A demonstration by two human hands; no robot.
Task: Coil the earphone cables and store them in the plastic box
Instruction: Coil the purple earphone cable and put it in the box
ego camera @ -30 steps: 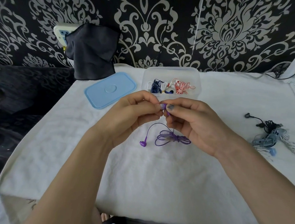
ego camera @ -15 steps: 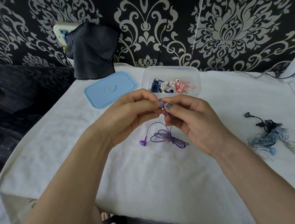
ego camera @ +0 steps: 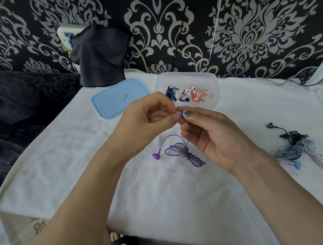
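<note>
I have both hands up at the centre of the frame, just in front of the box point(ego camera: 187, 80). My left hand point(ego camera: 147, 121) and right hand point(ego camera: 213, 134) meet fingertip to fingertip and pinch one bud of the purple earphones point(ego camera: 185, 153) between them. The cord drops from that pinch to a loose bundle lying on the desk point(ego camera: 151, 195), with the second bud lying at the bundle's left.

I judge this cord to be very light, thin and limp. It will not hold a loop unaided and will likely spring open or snag if I let go. The buds are small, hard and probably a bit slick. The sensible grip is on the cord just below a bud, or pinching across the middle of the bundle so that all loops are trapped at once.

Count: one purple set in hand. The open box holds what looks like three coiled sets, dark blue, white and red-and-white. At the right edge a tangle point(ego camera: 299, 148) of uncoiled sets waits, black, blue-grey and white; I cannot separate them surely. One blue lid point(ego camera: 120, 97) lies left of the box, and one dark cloth point(ego camera: 100, 55) hangs at upper left.
</note>
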